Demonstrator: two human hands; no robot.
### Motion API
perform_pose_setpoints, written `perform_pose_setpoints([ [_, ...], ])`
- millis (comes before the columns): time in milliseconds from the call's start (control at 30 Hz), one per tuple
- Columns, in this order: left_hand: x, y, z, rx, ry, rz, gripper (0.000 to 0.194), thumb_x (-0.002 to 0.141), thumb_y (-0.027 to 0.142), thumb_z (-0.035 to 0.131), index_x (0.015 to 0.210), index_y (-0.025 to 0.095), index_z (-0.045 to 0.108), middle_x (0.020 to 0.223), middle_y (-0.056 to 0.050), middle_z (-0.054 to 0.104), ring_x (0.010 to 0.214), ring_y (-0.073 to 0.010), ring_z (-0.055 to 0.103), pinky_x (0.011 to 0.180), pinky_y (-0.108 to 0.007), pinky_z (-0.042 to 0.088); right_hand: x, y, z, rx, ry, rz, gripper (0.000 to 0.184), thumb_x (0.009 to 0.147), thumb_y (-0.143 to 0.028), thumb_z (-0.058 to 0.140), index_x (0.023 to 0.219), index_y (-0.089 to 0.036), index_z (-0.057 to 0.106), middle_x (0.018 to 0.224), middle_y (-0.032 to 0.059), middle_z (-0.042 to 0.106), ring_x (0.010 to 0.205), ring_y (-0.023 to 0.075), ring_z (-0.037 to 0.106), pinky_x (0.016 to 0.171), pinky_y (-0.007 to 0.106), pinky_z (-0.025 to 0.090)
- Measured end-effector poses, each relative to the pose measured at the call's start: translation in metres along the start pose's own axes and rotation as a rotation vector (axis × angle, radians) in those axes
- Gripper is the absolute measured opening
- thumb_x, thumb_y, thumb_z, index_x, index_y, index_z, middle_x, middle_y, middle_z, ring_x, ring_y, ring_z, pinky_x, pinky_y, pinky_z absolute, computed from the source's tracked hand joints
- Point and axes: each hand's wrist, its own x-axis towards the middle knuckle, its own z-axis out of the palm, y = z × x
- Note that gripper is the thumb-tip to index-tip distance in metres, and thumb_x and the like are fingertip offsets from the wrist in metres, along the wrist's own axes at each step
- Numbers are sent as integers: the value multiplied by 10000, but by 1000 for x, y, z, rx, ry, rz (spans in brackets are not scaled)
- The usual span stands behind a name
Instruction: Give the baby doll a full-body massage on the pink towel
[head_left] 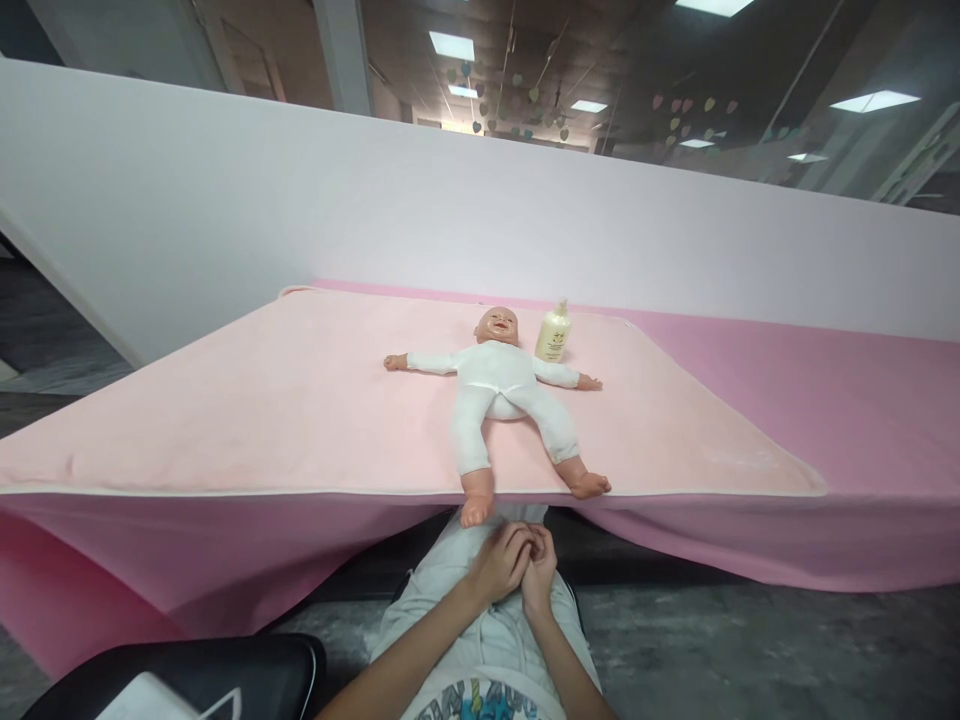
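Observation:
My left hand (504, 560) and my right hand (538, 574) rest together on my lap, below the table's front edge. Their fingers are curled in and press against each other, and no object shows in them. Ahead of them a baby doll (496, 368) in a white body suit lies on its back, its arms spread wide and its head toward the wall. Its feet reach the front edge, with one foot (478, 498) hanging slightly over. Beside the doll's head, on the right, stands a pale yellow pump bottle (553, 334).
A light peach blanket (225, 400) covers much of the table, over a pink cloth (862, 400) that drapes down in front. Behind rises a white partition (450, 220) topped by glass. At lower left is a black chair (247, 670) with a white device (146, 700) on it.

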Motion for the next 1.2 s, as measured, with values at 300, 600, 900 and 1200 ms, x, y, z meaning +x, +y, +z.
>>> perform_pose_setpoints([
  [300, 1, 0, 0, 21, 17, -48, 212, 891, 171, 371, 1039, 168, 523, 962, -85, 605, 886, -167, 594, 769, -301, 511, 0, 3, 0, 16, -6, -11, 344, 616, -352, 654, 877, -177, 514, 733, 19, 643, 682, 160, 615, 665, 276, 475],
  [600, 1, 0, 1, 35, -14, -84, 233, 877, 171, 393, 1085, 154, 498, 905, -77, 618, 810, -170, 586, 719, -296, 489, -1, 4, 0, 62, -9, 18, 328, 611, -321, 664, 873, -177, 526, 753, 33, 662, 709, 172, 636, 683, 273, 486],
  [900, 2, -1, 1, 157, 6, -58, 196, 868, 189, 405, 1033, 152, 504, 884, -77, 628, 802, -202, 558, 793, -377, 456, 0, 8, -2, 64, -22, 34, 373, 630, -381, 664, 900, -180, 503, 775, 56, 673, 735, 191, 650, 711, 301, 498],
  [1200, 1, 0, -1, 2, -101, -53, 233, 907, 168, 333, 1040, 173, 523, 962, -74, 618, 869, -158, 582, 770, -284, 486, 0, 8, -1, 67, 33, 56, 398, 569, -329, 687, 890, -182, 503, 736, 3, 639, 699, 157, 619, 690, 272, 481],
])
